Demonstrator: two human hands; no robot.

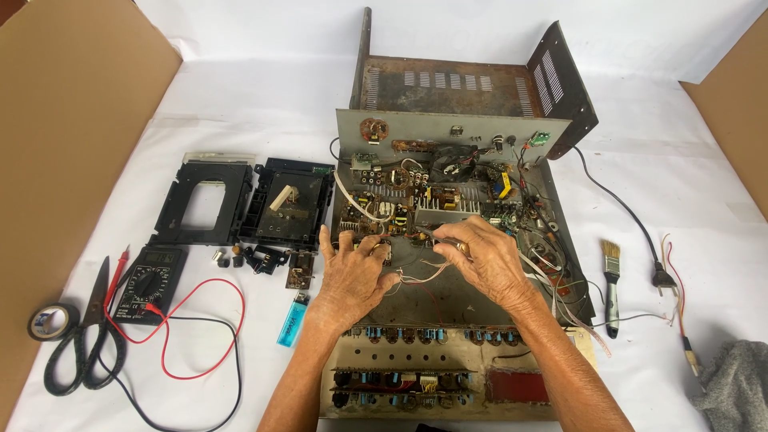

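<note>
An opened old amplifier chassis (pixel 570 240) lies in front of me, its circuit boards (pixel 416 200) and wiring exposed. My left hand (pixel 352 268) rests palm down over the lower edge of the boards, fingers spread and touching components. At the board's middle, the fingertips of my right hand (pixel 480 252) are pinched on thin wires (pixel 416 276). Near my forearms is the chassis front panel (pixel 432 376), carrying rows of small parts.
The rusty metal cover (pixel 456 88) stands behind the chassis. At the left lie two black plastic drive frames (pixel 240 204), a multimeter (pixel 148 280) with red and black leads, scissors (pixel 84 336), a tape roll (pixel 52 320) and a blue lighter (pixel 292 324). On the right are a paintbrush (pixel 612 284), a power plug (pixel 662 276) and a grey cloth (pixel 736 384).
</note>
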